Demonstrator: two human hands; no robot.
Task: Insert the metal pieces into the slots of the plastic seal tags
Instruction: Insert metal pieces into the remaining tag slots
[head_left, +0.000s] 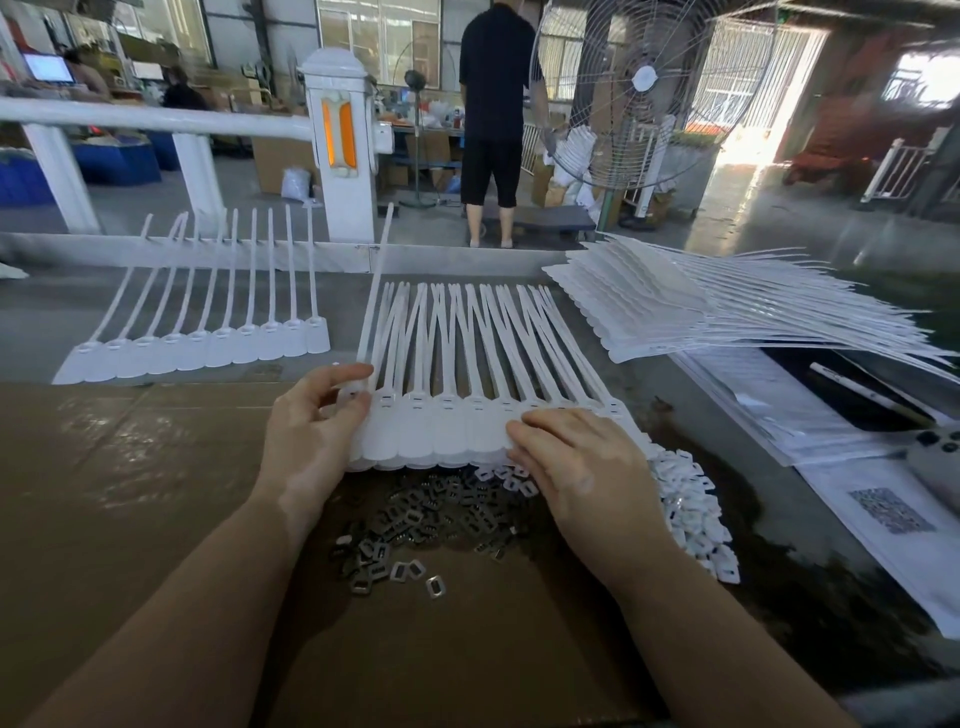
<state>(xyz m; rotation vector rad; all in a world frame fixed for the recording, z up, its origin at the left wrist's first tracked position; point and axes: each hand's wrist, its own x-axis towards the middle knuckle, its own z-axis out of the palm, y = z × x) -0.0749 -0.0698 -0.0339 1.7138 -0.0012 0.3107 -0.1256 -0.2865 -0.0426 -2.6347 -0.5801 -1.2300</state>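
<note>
Left hand (311, 421) pinches the end tag of the fanned row of seal tags (447, 431); right hand (576, 467) lies with fingers flat on the row's opposite end; metal pieces (415, 519) heaped just below both; tags likely light, flexible, slippery; best held by flat heads, not tails.

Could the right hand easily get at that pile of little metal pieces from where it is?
Probably yes. The right hand rests on the row of seal tags, and the metal pieces lie loose just below it on the cardboard, with nothing covering them.
</note>
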